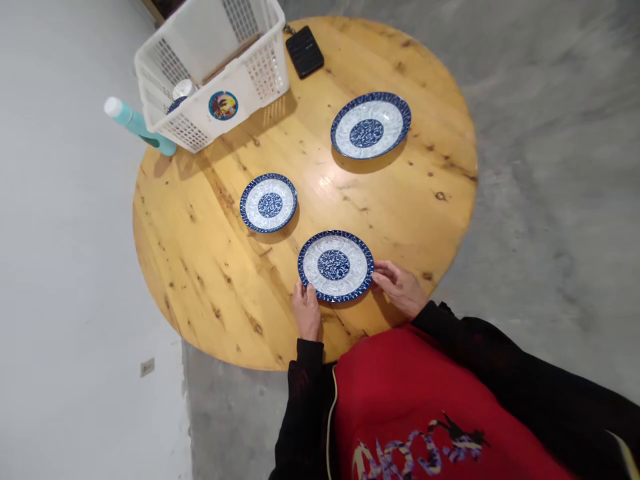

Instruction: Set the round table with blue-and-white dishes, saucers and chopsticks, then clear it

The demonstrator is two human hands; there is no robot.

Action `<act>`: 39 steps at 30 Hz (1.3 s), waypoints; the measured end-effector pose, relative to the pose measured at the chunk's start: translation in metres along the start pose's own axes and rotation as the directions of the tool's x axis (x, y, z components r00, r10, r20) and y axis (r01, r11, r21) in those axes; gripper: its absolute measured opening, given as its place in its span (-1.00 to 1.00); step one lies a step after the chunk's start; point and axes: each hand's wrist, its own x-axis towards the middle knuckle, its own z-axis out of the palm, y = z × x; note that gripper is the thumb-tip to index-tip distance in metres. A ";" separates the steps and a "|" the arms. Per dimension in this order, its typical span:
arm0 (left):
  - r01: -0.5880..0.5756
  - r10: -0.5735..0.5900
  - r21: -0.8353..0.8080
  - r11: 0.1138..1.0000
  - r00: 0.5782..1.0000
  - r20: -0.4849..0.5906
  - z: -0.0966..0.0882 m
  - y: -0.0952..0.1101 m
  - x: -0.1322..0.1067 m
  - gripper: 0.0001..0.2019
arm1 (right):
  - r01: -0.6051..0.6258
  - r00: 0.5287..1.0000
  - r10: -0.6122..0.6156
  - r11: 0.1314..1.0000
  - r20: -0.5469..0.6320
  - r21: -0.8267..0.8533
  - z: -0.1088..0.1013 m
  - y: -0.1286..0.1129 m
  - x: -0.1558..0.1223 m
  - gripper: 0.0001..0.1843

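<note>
A round blue-and-white plate [334, 265] is near the front of the wooden table, between my two hands. My left hand [306, 308] grips its lower left rim, thumb on top and fingers curled at the edge. At the right rim, my right hand [399, 285] closes on the plate with the thumb and fingertips. A smaller plate [271, 203] of the same pattern lies just beyond, to the left. Farther back on the right rests a larger oval plate [371, 125] with the same dark blue border.
The round wooden table [200, 267] has a white plastic basket [255, 87] at its back left, with a few items inside. Beside the basket stand a turquoise bottle [137, 125] and, on its other side, a black phone-like case [305, 52]. A white wall runs along the left.
</note>
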 end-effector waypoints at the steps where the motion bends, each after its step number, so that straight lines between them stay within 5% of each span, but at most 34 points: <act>1: 0.005 -0.005 0.005 1.000 1.000 -0.002 0.000 -0.001 0.000 -0.68 | 0.003 1.000 -0.003 1.000 0.005 -0.004 0.001 -0.001 0.000 -0.54; 12: 0.053 -0.054 0.033 0.998 0.998 0.035 -0.006 -0.004 0.000 -0.65 | 0.004 1.000 -0.005 0.999 0.005 0.039 0.006 -0.003 -0.004 -0.53; 20: 0.183 -0.182 -0.076 0.980 0.983 0.024 -0.014 -0.008 -0.001 -0.54 | -0.042 0.965 0.078 0.988 -0.251 0.146 -0.031 -0.006 0.010 -0.58; 27: 0.071 -0.073 0.024 0.997 0.995 0.072 -0.008 -0.007 0.004 -0.63 | -0.054 0.997 0.056 0.998 -0.050 0.045 -0.007 -0.016 0.003 -0.56; 39: 0.074 -0.076 0.022 0.997 0.993 0.086 -0.014 -0.003 0.011 -0.67 | 0.021 0.999 -0.020 0.999 -0.038 0.042 0.010 -0.018 0.005 -0.59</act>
